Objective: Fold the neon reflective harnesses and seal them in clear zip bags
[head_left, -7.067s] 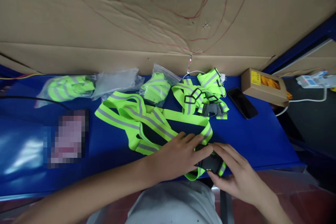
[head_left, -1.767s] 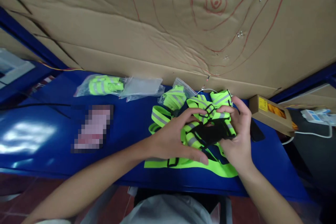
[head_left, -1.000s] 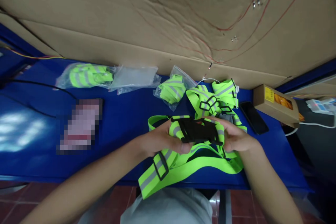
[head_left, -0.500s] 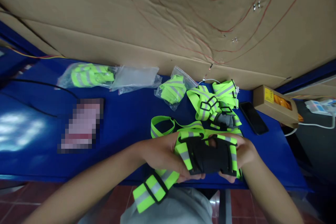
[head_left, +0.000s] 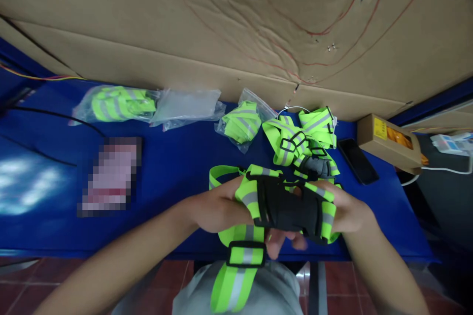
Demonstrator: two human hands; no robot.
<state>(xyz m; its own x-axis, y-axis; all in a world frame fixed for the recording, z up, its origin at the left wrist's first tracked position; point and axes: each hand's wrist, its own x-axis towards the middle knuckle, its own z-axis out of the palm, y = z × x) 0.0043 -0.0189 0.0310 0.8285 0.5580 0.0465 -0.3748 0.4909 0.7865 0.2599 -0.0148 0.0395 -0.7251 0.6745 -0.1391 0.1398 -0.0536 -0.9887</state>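
Observation:
A neon-green reflective strap [head_left: 247, 192] with a grey stripe is bunched between my hands, above the table's near edge. Its large black side-release buckle [head_left: 290, 206] is clipped together and faces me. My left hand [head_left: 225, 211] grips the strap at the buckle's left end, partly covered by it. At the right end my right hand [head_left: 345, 211] holds the band, its fingers mostly hidden behind the buckle. One strap end with a black slider [head_left: 246, 254] hangs toward my lap. Another loop [head_left: 218, 172] rests on the table behind my left hand.
On the blue table [head_left: 173, 167] lie more reflective straps [head_left: 284, 142], a bagged strap [head_left: 242, 123], another bagged strap [head_left: 118, 103] and clear plastic bags [head_left: 186, 108]. A black phone [head_left: 357, 161] and cardboard box [head_left: 388, 142] sit right; a blurred-out rectangular item [head_left: 111, 174] lies left.
The buckle has shifted slightly left and up and tilted down to the right. The hanging strap end with the slider has swung right and now hangs more steeply. Fingertips show below the buckle.

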